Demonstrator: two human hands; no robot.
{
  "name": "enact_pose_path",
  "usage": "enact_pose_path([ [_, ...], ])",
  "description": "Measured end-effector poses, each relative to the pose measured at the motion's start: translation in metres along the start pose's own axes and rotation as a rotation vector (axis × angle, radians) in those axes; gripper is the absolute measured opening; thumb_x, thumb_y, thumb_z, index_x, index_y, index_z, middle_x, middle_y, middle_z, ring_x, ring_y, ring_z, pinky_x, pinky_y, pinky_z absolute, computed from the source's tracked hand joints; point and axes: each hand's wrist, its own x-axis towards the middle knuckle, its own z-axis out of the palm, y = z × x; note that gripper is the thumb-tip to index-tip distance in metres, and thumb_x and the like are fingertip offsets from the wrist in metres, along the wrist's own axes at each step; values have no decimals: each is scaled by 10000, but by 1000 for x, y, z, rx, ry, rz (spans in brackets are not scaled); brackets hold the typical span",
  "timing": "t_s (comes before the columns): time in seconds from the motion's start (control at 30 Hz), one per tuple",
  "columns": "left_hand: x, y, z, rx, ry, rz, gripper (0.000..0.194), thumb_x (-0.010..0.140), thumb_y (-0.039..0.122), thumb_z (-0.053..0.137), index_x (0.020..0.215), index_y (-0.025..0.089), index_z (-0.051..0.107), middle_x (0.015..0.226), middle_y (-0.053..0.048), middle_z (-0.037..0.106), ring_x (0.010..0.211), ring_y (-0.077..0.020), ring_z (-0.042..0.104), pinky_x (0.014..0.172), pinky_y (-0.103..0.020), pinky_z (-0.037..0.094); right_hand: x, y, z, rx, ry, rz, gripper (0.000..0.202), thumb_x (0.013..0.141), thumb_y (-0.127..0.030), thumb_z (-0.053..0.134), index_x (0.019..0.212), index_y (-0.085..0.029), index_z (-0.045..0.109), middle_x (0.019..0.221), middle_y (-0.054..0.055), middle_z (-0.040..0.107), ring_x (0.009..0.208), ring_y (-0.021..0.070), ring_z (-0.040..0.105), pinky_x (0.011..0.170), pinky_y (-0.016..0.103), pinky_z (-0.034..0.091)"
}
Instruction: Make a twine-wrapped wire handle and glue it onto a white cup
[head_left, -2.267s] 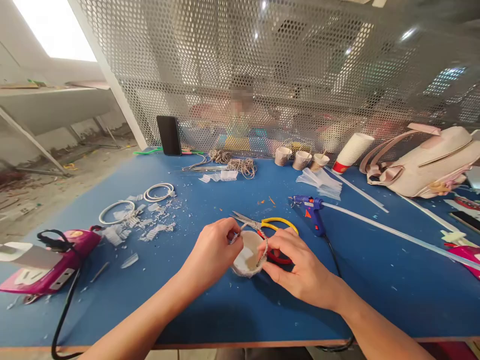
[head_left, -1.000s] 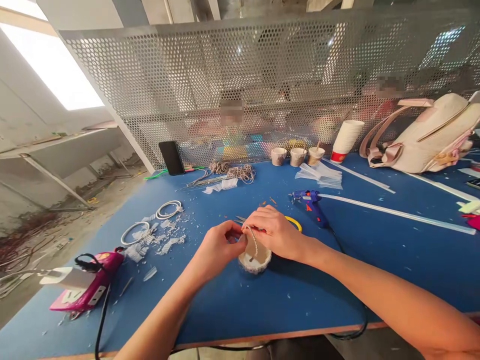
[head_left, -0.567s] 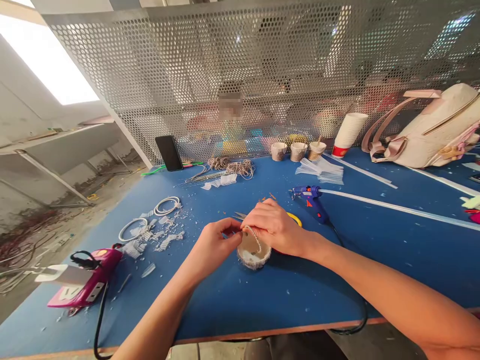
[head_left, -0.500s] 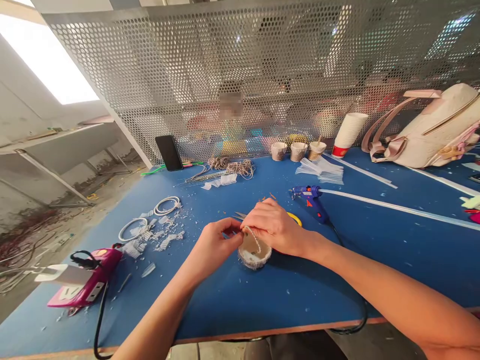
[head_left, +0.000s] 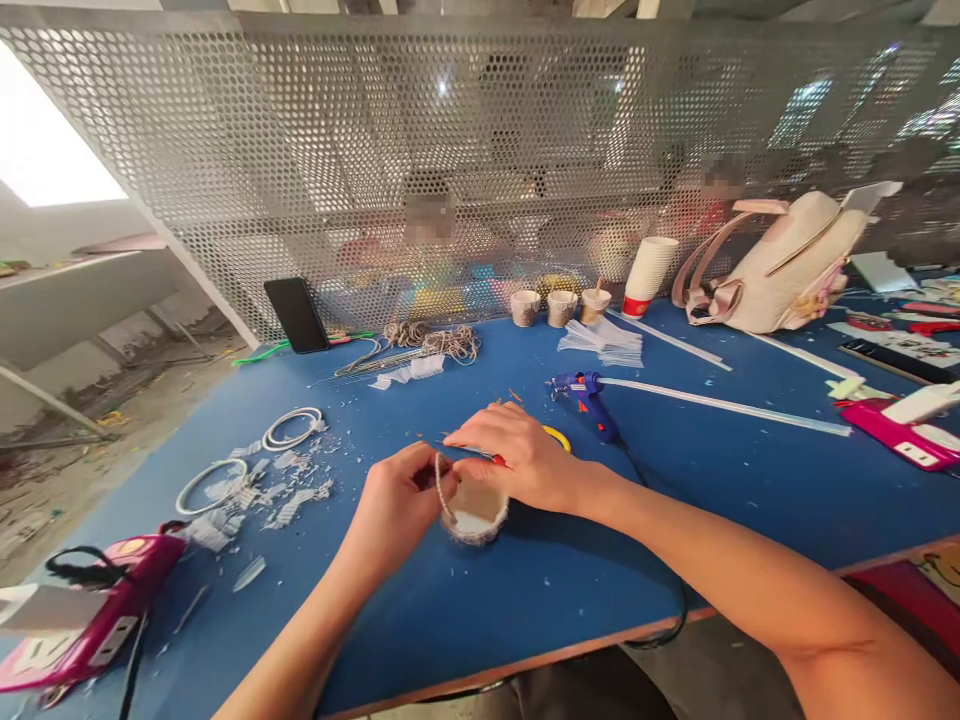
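A small cup [head_left: 474,528] with a rough whitish rim and pale inside sits tilted between my hands, its opening towards me. A piece of twisted cord [head_left: 442,490] arches up at its left edge. My left hand [head_left: 397,505] is closed at that edge, thumb and fingers pinched around the cord. Over the cup's far right side lies my right hand [head_left: 529,455], fingers bent around the rim and thumb pointing left; its grip is partly hidden. Behind the right hand, scissors with a yellow handle [head_left: 559,437] are mostly covered.
A blue glue gun [head_left: 589,400] with a long glue stick lies beyond my right hand. White rings [head_left: 292,428] and plastic scraps lie left, near a pink power strip [head_left: 112,610]. Cord bundles [head_left: 450,345], a phone [head_left: 295,315], small cups [head_left: 562,308] and a bag [head_left: 787,265] stand along the mesh panel.
The view has turned right, so the table things shift left. The cord end stands more upright at the cup's left edge, and my right hand has come further over the cup.
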Motion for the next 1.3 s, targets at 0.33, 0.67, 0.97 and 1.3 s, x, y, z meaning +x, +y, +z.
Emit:
enact_pose_path([
  [0.33,2,-2,5,13,8,-50,151,671,267,525,576,168,589,583,-4,616,549,-132,508,519,-239,394,-80,18,-83,-352,-343,1020,441,850,-565,442,576,-235,545,531,-1,593,528,196,558,521,299,378],
  [0.67,2,-5,4,49,19,-68,172,707,302,551,613,169,606,578,0,611,543,-132,520,516,-235,406,-61,84,-68,97,-39,1120,318,723,-434,631,916,-181,617,845,57,689,710,211,624,612,298,467],
  [0.97,0,5,0,256,-5,38,172,755,272,517,641,181,607,587,1,603,539,-132,533,509,-232,412,-58,95,-48,204,83,1178,183,755,-336,596,844,-179,568,672,9,614,543,153,567,502,261,445],
  [1.3,7,13,-6,465,-76,188,168,772,232,471,671,196,599,585,18,570,519,-117,496,517,-225,397,-56,90,-43,88,5,1152,106,752,-282,574,737,-187,618,584,-4,580,585,190,556,565,276,406],
])
